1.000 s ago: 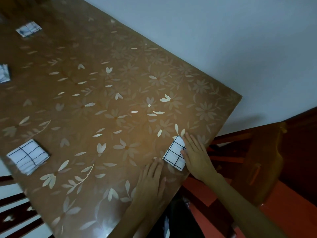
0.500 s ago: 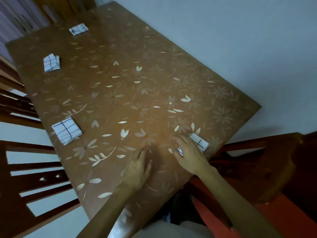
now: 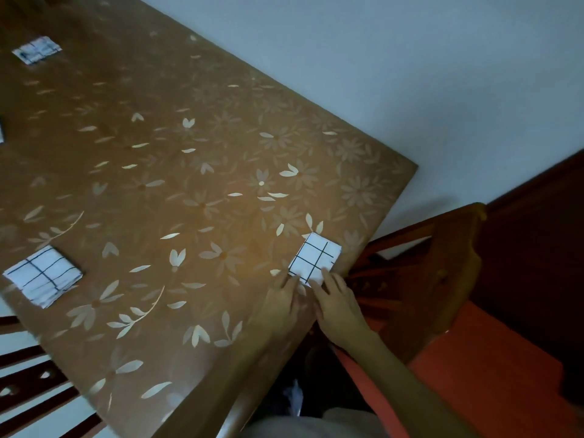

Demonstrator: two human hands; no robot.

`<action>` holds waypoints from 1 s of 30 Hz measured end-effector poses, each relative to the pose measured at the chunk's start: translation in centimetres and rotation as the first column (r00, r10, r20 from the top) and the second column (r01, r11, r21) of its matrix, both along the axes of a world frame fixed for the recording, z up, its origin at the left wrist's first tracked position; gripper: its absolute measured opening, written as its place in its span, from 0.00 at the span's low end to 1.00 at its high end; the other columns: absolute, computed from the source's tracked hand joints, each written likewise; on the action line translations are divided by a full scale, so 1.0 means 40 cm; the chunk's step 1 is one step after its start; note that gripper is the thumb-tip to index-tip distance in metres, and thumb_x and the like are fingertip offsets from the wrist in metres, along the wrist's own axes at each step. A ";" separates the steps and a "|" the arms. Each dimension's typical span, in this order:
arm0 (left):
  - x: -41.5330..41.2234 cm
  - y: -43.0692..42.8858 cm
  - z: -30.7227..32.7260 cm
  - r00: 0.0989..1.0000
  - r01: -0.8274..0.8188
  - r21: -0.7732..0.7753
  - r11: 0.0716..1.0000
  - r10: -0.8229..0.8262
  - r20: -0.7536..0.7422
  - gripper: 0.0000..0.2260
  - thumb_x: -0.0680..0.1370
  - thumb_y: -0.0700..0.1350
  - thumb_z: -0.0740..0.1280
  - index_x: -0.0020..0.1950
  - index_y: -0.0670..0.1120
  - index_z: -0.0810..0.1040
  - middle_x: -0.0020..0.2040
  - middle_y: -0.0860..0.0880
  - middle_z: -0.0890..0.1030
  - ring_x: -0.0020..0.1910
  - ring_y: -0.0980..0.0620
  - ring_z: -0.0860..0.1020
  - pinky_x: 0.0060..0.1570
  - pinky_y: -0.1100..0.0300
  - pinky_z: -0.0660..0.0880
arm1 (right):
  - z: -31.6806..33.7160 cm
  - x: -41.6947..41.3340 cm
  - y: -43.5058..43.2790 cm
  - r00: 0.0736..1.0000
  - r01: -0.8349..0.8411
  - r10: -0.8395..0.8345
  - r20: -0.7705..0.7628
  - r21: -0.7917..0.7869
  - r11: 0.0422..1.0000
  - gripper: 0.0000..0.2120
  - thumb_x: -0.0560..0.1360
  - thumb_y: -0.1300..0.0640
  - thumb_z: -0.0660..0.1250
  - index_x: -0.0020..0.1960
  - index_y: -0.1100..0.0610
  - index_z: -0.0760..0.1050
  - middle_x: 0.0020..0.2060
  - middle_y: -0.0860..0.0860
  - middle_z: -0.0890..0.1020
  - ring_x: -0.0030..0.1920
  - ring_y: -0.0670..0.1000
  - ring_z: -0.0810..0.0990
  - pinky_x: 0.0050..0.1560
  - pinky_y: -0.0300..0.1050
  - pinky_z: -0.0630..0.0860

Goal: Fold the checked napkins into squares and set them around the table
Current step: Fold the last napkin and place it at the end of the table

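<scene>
A small folded white napkin with black checks (image 3: 315, 258) lies flat on the brown flower-patterned table (image 3: 189, 184), close to its right edge. My left hand (image 3: 282, 303) rests on the table with its fingertips at the napkin's near left corner. My right hand (image 3: 338, 306) lies beside it, fingertips touching the napkin's near edge. Neither hand grips the napkin. A second folded napkin (image 3: 42, 276) sits at the table's left edge. A third (image 3: 37, 50) lies far off at the top left.
A wooden chair with a red-orange seat (image 3: 458, 358) stands right of the table, its back rail (image 3: 455, 267) near my right hand. A slatted chair back (image 3: 28, 380) shows at bottom left. A pale wall (image 3: 410, 74) borders the table's far side.
My right hand has drawn back off the napkin, which now lies almost fully uncovered. My left hand has moved right to the napkin's corner. The camera view has swung.
</scene>
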State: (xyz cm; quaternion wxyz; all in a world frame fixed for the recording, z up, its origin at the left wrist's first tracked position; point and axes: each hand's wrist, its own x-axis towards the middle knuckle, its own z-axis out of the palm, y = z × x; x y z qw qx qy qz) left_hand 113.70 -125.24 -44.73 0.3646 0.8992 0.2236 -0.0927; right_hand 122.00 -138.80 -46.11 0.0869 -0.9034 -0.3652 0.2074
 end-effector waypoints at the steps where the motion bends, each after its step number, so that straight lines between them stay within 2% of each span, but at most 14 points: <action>1: 0.007 -0.002 -0.009 0.999 0.032 0.013 0.999 -0.032 0.002 0.30 0.76 0.56 0.47 0.72 0.45 0.72 0.73 0.45 0.71 0.65 0.43 0.75 0.64 0.50 0.73 | -0.007 -0.003 -0.004 1.000 -0.001 0.000 -0.001 -0.015 1.000 0.26 0.76 0.59 0.66 0.73 0.56 0.68 0.77 0.63 0.62 0.75 0.64 0.63 0.67 0.60 0.71; 4: 0.014 -0.009 -0.032 0.996 0.090 0.009 0.996 -0.090 0.028 0.30 0.76 0.56 0.49 0.71 0.43 0.73 0.74 0.42 0.70 0.65 0.42 0.76 0.65 0.52 0.72 | -0.017 -0.012 -0.015 0.997 -0.019 0.012 -0.074 -0.093 0.995 0.31 0.81 0.56 0.60 0.80 0.54 0.52 0.81 0.59 0.47 0.80 0.59 0.47 0.76 0.55 0.57; 8: 0.023 -0.007 -0.028 0.993 0.108 -0.001 0.994 -0.107 0.055 0.21 0.79 0.48 0.57 0.69 0.43 0.75 0.75 0.41 0.68 0.60 0.41 0.79 0.60 0.53 0.76 | -0.019 -0.022 -0.013 0.997 -0.012 0.003 -0.083 -0.108 0.994 0.34 0.82 0.54 0.59 0.82 0.55 0.44 0.80 0.60 0.41 0.81 0.58 0.42 0.77 0.55 0.53; 10: 0.033 -0.007 -0.017 0.988 0.121 -0.004 0.993 -0.120 0.095 0.18 0.78 0.44 0.62 0.65 0.39 0.78 0.70 0.38 0.74 0.55 0.40 0.82 0.54 0.55 0.77 | -0.027 -0.025 -0.011 0.995 0.015 -0.025 -0.095 -0.107 0.994 0.35 0.82 0.55 0.59 0.82 0.55 0.44 0.80 0.60 0.40 0.81 0.58 0.41 0.79 0.55 0.52; 12: 0.043 -0.006 -0.010 0.981 0.152 -0.007 0.988 -0.150 0.122 0.17 0.76 0.44 0.61 0.60 0.39 0.80 0.65 0.36 0.77 0.51 0.39 0.84 0.51 0.56 0.78 | -0.029 -0.022 -0.012 0.993 0.053 -0.062 -0.099 -0.092 0.994 0.35 0.81 0.56 0.60 0.81 0.55 0.45 0.80 0.60 0.40 0.81 0.58 0.41 0.79 0.53 0.49; 16: 0.075 -0.003 -0.041 0.972 0.218 0.060 0.974 -0.222 0.079 0.21 0.75 0.48 0.58 0.64 0.43 0.78 0.68 0.39 0.74 0.62 0.37 0.78 0.56 0.46 0.79 | -0.029 -0.004 -0.020 0.989 0.109 -0.115 -0.092 -0.062 0.992 0.34 0.82 0.56 0.59 0.81 0.55 0.46 0.81 0.60 0.41 0.81 0.56 0.42 0.78 0.50 0.48; 20: 0.112 -0.016 -0.068 0.966 0.249 0.111 0.962 -0.254 0.036 0.22 0.75 0.49 0.58 0.68 0.46 0.75 0.70 0.42 0.73 0.69 0.37 0.71 0.66 0.40 0.69 | -0.017 0.028 -0.026 0.982 0.156 -0.161 -0.102 -0.049 0.986 0.31 0.82 0.54 0.58 0.81 0.56 0.49 0.81 0.60 0.44 0.81 0.56 0.44 0.78 0.50 0.51; 22: 0.125 -0.022 -0.062 0.964 0.252 0.132 0.959 -0.260 0.046 0.22 0.75 0.46 0.60 0.69 0.45 0.75 0.69 0.41 0.74 0.69 0.37 0.71 0.68 0.37 0.66 | -0.008 0.043 -0.028 0.979 0.168 -0.172 -0.111 -0.048 0.985 0.30 0.82 0.55 0.58 0.80 0.57 0.51 0.81 0.60 0.45 0.81 0.56 0.46 0.77 0.50 0.52; 26: 0.134 -0.035 -0.032 0.957 0.246 0.176 0.953 -0.268 0.109 0.21 0.71 0.39 0.69 0.64 0.43 0.78 0.62 0.41 0.79 0.64 0.41 0.72 0.63 0.34 0.70 | 0.005 0.055 -0.025 0.974 0.173 -0.179 -0.136 -0.055 0.983 0.30 0.81 0.55 0.59 0.80 0.56 0.53 0.81 0.59 0.46 0.81 0.57 0.48 0.77 0.51 0.55; 30: 0.134 -0.031 -0.041 0.958 0.257 0.139 0.956 -0.271 0.097 0.21 0.73 0.40 0.66 0.66 0.44 0.76 0.65 0.43 0.77 0.66 0.41 0.72 0.64 0.36 0.69 | 0.013 0.057 -0.022 0.968 0.190 -0.196 -0.155 -0.047 0.981 0.29 0.81 0.56 0.60 0.79 0.56 0.54 0.81 0.59 0.46 0.81 0.56 0.47 0.77 0.52 0.55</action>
